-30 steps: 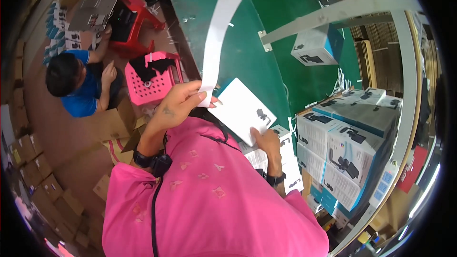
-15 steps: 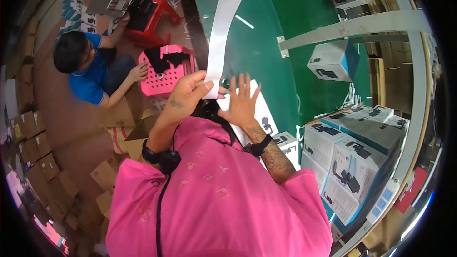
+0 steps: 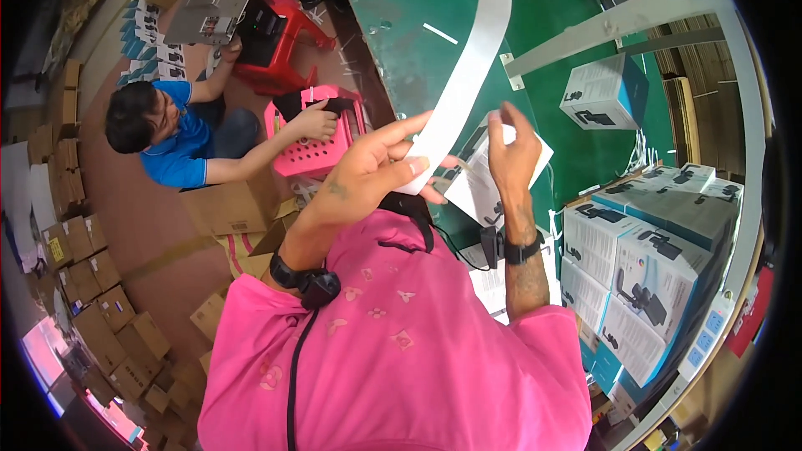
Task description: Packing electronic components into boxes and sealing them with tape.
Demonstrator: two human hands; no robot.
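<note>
A white strip (image 3: 472,75) is pinched between the thumb and fingers of the left hand (image 3: 376,165), above the counter's (image 3: 418,67) near edge, and is extended across the green top. The right hand (image 3: 514,157), fingers bent, is held apart from the left, over a box (image 3: 480,186) laid near that edge; whether anything is gripped there cannot be told. Stacked boxes (image 3: 653,280) are seen farther right, their contents hidden. Cartons (image 3: 100,336) are piled on the floor.

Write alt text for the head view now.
The left hand pinches a long, flat white strip; the right hand is by a white rectangular box at a green table. A blue-shirted co-worker has one hand over a pink plastic stool.
</note>
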